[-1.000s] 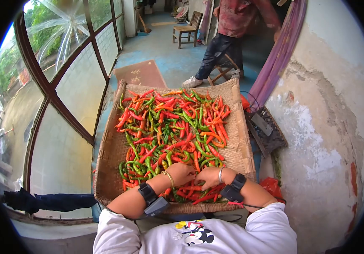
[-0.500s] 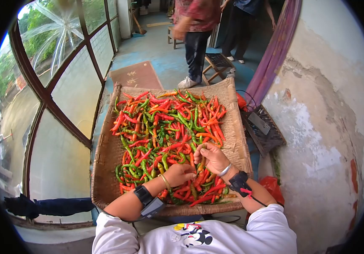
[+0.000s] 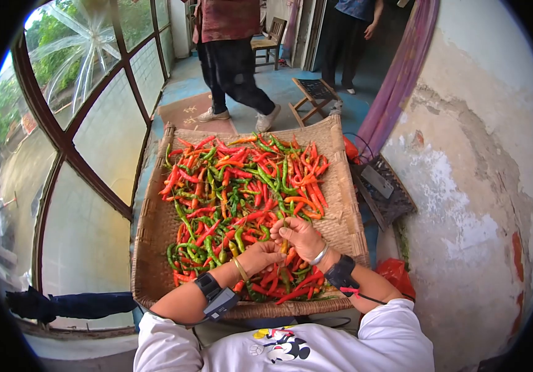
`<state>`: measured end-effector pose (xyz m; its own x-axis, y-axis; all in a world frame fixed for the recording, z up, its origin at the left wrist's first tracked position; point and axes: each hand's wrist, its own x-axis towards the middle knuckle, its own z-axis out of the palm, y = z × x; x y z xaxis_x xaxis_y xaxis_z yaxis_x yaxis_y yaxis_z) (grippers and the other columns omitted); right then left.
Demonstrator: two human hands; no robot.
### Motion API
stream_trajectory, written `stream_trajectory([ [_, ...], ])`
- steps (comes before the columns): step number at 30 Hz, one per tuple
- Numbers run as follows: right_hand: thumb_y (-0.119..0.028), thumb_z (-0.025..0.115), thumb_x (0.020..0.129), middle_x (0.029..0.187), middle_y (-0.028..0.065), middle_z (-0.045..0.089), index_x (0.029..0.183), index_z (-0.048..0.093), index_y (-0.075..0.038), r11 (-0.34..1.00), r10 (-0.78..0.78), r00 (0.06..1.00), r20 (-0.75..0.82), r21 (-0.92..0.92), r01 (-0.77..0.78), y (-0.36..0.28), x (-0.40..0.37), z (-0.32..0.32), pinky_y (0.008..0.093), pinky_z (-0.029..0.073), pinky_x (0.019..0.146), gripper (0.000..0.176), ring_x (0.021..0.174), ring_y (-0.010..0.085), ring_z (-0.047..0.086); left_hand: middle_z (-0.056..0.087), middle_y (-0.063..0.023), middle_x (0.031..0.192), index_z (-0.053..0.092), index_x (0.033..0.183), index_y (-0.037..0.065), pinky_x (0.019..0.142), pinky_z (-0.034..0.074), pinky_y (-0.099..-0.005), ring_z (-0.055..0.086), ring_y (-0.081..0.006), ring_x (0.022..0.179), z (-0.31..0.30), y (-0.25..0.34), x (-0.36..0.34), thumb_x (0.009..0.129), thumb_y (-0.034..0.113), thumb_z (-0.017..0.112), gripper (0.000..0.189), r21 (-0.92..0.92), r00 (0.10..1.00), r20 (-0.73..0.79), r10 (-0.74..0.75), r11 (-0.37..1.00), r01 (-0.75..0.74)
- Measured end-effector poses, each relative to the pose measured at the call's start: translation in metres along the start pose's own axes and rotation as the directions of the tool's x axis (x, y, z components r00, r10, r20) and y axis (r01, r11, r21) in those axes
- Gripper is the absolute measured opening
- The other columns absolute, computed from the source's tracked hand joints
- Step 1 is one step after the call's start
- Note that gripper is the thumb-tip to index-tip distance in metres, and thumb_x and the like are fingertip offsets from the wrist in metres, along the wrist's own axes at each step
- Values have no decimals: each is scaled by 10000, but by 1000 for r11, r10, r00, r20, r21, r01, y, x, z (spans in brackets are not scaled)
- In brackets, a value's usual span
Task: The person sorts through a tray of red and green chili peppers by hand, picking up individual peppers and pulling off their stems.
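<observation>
Red, green and orange chili peppers lie heaped in a wide woven basket tray in front of me. My right hand is closed in a pinch over the near part of the heap. Below its fingertips hangs an orange-yellow chili pepper, which it seems to grip at the stem end. Just to the left and lower, my left hand has its fingers drawn together close to that pepper. Whatever lies between the left fingertips is too small to make out.
A person walks beyond the tray, near a folding stool. Another person stands in the doorway. At right, a phone rests on a dark woven stool by the wall. A glazed window frame runs along the left.
My right hand has come slightly left and down, closer to my left hand, with the pepper below its fingers. The walking person has moved left, and a wooden chair now shows behind.
</observation>
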<state>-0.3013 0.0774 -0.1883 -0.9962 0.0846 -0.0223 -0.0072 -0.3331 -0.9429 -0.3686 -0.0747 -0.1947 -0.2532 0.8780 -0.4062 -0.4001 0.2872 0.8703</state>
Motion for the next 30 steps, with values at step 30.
stream_trajectory([
  [30, -308, 514, 843, 675, 38, 574, 922, 577, -43, 880, 196, 933, -301, 474, -31, -22, 30, -34, 243, 440, 512, 283, 599, 131, 555, 551, -22, 846, 455, 1102, -13, 540, 445, -192, 523, -66, 662, -6, -2, 8, 834, 90, 520, 295, 3, 877, -350, 329, 937, -350],
])
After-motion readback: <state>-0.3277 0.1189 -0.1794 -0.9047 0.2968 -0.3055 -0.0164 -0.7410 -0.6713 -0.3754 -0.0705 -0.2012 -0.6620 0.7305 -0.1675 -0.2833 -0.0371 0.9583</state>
